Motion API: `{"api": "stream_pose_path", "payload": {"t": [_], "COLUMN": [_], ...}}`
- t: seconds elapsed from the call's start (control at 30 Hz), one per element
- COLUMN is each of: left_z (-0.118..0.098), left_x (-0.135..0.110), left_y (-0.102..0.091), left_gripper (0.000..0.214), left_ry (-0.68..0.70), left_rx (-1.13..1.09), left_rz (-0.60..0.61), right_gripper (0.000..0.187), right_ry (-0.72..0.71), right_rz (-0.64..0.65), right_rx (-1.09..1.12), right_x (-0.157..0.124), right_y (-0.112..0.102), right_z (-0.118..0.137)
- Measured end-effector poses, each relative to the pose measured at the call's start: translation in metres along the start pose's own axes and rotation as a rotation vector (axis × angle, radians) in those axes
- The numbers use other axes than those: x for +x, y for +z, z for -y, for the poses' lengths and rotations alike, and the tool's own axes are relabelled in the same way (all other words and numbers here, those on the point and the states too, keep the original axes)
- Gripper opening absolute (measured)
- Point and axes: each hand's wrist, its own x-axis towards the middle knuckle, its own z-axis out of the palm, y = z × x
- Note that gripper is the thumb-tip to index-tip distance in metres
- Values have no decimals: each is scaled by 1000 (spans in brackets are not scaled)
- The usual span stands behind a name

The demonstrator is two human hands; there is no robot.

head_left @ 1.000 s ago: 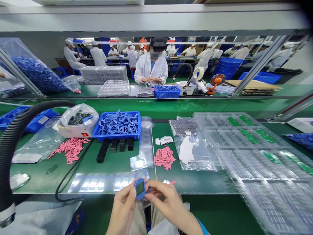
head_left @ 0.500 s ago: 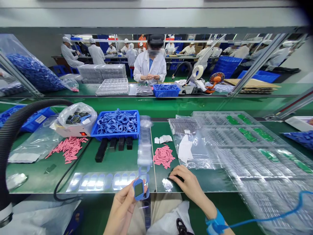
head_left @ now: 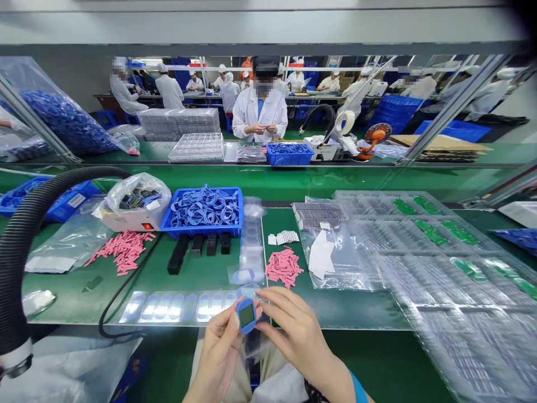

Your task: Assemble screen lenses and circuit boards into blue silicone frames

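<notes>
My left hand (head_left: 218,348) is closed around a small blue oval device with a grey square screen (head_left: 246,315), its face turned up toward me. From the right, my right hand (head_left: 296,331) meets the device's edge, thumb low and fingers above. Whether those fingers also pinch something small is hidden. Clear film with blue-edged oval pieces (head_left: 244,276) lies just beyond the device. A clear strip of oval stickers (head_left: 176,308) runs along the table edge to the left. Pink strips (head_left: 284,267) are heaped beyond my right hand.
A blue bin of blue plastic frames (head_left: 203,229) stands behind, with black blocks (head_left: 178,256) before it. White labels (head_left: 285,238) and a plastic bag (head_left: 348,263) lie right of centre. Clear trays (head_left: 403,268) fill the right. A black hose (head_left: 17,252) arches at left. A co-worker (head_left: 260,112) sits opposite.
My right hand has left the table surface and moved left to the device. My left hand has shifted slightly right and up, still holding it.
</notes>
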Motion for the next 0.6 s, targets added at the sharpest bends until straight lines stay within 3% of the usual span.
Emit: {"api": "stream_pose_path", "payload": {"t": [0.23,0.47,0.6], "left_z": [0,-5,-17], "left_x": [6,15,27], "left_y": [-1,1,-2], "left_gripper": [32,33,36], "left_ry": [22,-12,-64], "left_rx": [154,235,188], "left_rz": [150,177,123], "right_gripper": [26,29,30], "right_ry": [-84,-79,-139], "right_rz": [65,73,73], "right_rx": [-131,-187,-280], "right_x": [3,2,1], "right_y": [-2,5,8], "right_z": [-4,-7,-14]}}
